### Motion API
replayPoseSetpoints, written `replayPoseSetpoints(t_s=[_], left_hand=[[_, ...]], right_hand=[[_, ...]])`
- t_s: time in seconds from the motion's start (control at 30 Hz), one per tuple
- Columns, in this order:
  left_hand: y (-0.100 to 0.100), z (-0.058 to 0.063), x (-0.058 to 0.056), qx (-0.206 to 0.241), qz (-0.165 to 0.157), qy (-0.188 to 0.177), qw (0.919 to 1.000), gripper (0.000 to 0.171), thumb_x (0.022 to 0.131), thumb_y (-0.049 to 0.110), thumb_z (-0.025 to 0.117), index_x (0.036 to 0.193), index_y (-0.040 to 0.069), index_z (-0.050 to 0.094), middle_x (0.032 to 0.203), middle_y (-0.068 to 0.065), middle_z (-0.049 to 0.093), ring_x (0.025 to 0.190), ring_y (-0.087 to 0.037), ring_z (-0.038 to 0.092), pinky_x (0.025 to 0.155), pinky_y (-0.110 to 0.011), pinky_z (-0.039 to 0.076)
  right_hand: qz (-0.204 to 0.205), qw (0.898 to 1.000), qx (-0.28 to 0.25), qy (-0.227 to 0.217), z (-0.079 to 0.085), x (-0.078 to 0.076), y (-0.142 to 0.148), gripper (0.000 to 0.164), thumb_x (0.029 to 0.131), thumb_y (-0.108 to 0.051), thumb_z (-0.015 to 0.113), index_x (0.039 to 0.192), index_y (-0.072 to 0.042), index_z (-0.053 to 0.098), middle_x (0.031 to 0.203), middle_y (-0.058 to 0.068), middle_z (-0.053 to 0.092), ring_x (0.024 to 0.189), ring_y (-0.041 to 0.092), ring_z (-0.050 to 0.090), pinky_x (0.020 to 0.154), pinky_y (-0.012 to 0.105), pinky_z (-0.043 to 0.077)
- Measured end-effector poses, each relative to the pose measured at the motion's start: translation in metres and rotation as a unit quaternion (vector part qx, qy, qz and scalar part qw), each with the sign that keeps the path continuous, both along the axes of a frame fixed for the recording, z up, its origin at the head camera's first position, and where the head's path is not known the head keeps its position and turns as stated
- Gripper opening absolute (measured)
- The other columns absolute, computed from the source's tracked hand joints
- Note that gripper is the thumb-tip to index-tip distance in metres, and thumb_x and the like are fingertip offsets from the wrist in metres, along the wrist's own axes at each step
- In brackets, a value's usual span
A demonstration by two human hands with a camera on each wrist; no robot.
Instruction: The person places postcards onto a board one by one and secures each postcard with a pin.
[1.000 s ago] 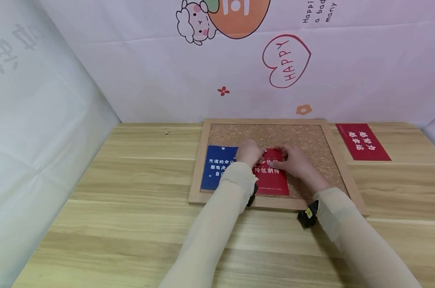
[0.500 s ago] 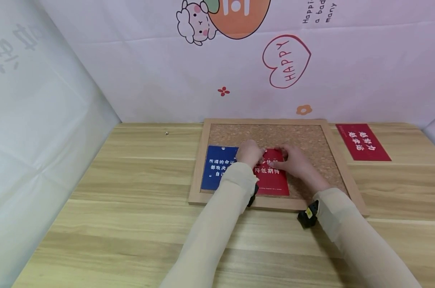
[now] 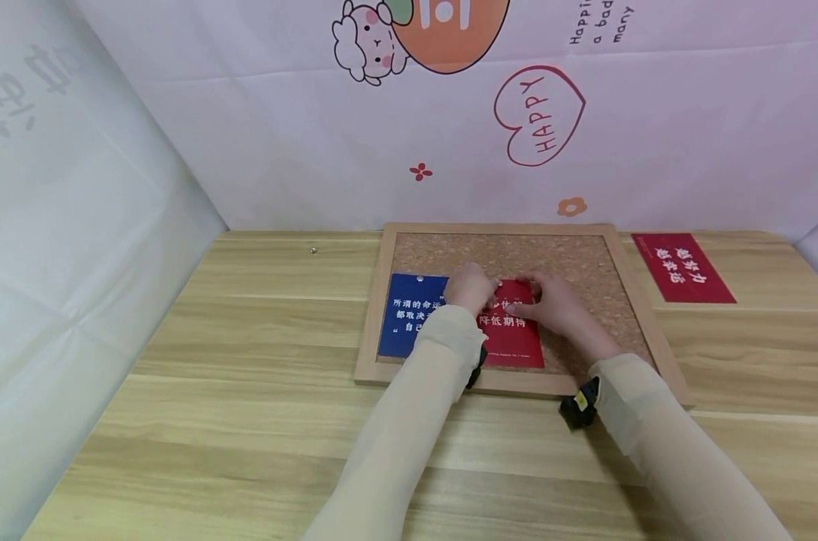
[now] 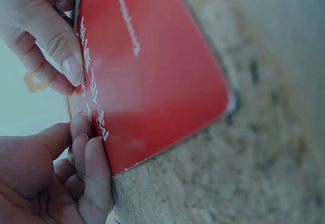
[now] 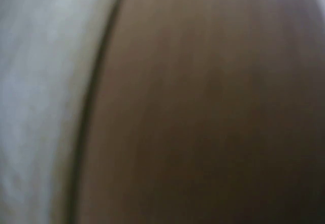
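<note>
left hand [image 3: 470, 288], fingers bunched at red text card's [image 3: 513, 338] upper edge, any pinch impossible to tell, right hand [image 3: 554, 303], thumb and fingers apart against that card, framed corkboard [image 3: 504, 252] beneath, cork stretching above and rightward

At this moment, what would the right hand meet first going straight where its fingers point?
Probably the left hand, ahead at the top edge of the red card; depth is uncertain.
</note>
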State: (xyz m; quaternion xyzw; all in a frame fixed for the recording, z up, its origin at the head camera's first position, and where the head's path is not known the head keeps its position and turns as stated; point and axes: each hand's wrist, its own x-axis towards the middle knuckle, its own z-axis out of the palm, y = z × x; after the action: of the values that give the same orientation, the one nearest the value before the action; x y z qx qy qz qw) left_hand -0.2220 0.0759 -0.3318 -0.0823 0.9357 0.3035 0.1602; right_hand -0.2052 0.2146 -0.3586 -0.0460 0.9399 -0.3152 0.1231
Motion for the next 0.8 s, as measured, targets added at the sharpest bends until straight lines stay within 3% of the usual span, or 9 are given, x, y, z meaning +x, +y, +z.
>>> replayPoseSetpoints(t_s=[0.37,0.8], left_hand=[[0.002,-0.0002,0.0001,-0.002,0.007,-0.004,1.0,0.043,0.095,0.037,0.056,0.064,0.01,0.067,0.045,0.002,0.046,0.039,-0.008,0.041,0.046,-0.021,0.032],[0.0033,-0.0013,-0.0011,-0.037,0.004,-0.006,0.9993,0.04,0.094,0.035,0.059,0.06,0.013,0.059,0.041,0.003,0.041,0.039,-0.008,0.042,0.048,-0.022,0.035]], right_hand=[[-0.002,1.0,-0.004,-0.002,-0.0002,0.0003,0.0013,0.066,0.089,-0.026,0.066,0.142,0.002,0.038,0.126,0.029,0.049,0.109,0.038,0.047,0.095,0.053,0.045],[-0.002,1.0,-0.001,-0.007,-0.0004,-0.0004,0.0006,0.067,0.09,-0.027,0.066,0.142,0.002,0.037,0.128,0.029,0.047,0.11,0.039,0.046,0.096,0.053,0.045]])
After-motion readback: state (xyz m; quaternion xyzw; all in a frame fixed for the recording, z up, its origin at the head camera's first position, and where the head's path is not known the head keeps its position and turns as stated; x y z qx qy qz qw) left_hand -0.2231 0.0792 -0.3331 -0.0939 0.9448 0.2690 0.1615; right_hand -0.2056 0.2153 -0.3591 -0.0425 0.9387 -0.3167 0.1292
